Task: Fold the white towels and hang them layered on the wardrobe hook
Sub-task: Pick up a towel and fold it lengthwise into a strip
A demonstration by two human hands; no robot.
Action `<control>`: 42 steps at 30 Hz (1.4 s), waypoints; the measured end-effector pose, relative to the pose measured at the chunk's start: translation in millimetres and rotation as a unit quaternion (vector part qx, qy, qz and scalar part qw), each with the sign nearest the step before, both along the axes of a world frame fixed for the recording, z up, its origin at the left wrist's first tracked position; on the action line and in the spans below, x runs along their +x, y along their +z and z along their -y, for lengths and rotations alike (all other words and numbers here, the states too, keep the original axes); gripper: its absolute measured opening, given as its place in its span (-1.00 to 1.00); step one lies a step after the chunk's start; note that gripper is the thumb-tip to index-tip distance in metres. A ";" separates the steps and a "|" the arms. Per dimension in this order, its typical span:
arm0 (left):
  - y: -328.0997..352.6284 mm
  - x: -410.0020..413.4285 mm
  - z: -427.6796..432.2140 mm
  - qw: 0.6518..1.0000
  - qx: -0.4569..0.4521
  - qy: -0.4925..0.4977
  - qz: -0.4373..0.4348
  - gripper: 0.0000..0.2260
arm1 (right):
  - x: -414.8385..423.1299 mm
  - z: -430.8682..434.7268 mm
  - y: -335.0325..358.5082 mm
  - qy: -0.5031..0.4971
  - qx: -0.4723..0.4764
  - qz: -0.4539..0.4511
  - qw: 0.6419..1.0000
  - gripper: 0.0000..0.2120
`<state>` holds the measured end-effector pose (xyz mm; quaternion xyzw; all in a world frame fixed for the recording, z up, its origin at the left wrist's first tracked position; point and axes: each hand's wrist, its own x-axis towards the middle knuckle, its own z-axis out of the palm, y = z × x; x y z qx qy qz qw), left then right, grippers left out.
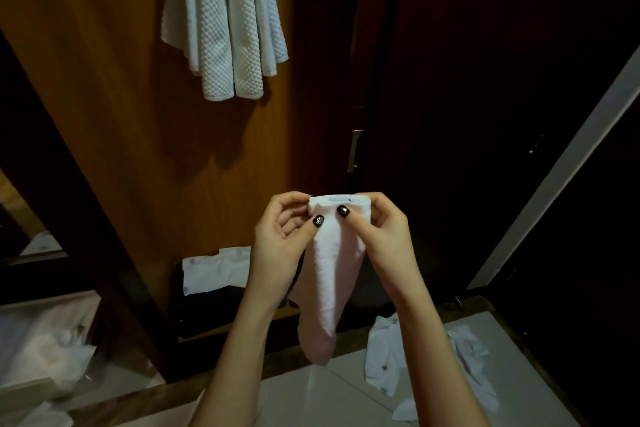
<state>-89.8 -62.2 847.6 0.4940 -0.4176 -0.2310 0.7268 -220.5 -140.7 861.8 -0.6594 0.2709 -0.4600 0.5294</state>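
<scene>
two hands hold one white towel [332, 274] in front of the wardrobe door [138, 114], below its middle. the left hand [280, 239] pinches the top edge of this towel at the left corner, with the thumb on the front. the right hand [384, 236] pinches the right corner in the same way. the towel hangs down from them as one long narrow fold. high on the wardrobe door hang the waffle towels [221, 21], at least two layers; i cannot count them exactly. at the foot of the door lies one white cloth [214, 270]. to the right of the door, more crumpled white cloth [391, 357] lies on the floor tiles [329, 399].
</scene>
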 end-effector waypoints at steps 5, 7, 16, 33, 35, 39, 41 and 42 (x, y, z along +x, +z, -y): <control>-8.0 7.6 6.0 0.987 0.071 0.041 0.141 -0.85 | -4.0 25.5 26.2 0.052 0.040 0.057 0.996 -0.78; -7.8 11.1 9.0 0.981 0.095 0.000 0.168 -0.84 | -5.9 35.1 37.8 0.076 0.048 0.076 0.993 -0.78; 1.2 11.8 16.4 0.983 0.027 -0.059 0.170 -0.68 | -7.4 59.1 67.6 0.112 0.043 0.120 0.985 -0.78; -15.9 9.3 34.6 0.905 0.077 0.025 0.417 -0.85 | -6.1 78.2 61.9 0.101 0.088 0.122 0.983 -0.79; -11.8 0.5 33.6 0.936 0.121 -0.019 0.330 -0.71 | -2.3 75.8 63.2 0.082 0.080 0.138 0.984 -0.74; -9.5 -21.5 36.8 0.930 0.217 0.025 0.295 -0.21 | 8.5 68.0 64.5 0.033 0.042 0.172 0.984 -0.87; -9.1 -32.8 41.6 0.926 0.246 0.075 0.277 -0.45 | 15.5 61.5 62.7 0.009 0.009 0.164 0.986 -0.89; -9.2 -37.3 45.1 0.928 0.257 0.094 0.251 -0.59 | 18.9 58.0 61.3 -0.002 -0.009 0.159 0.987 -0.89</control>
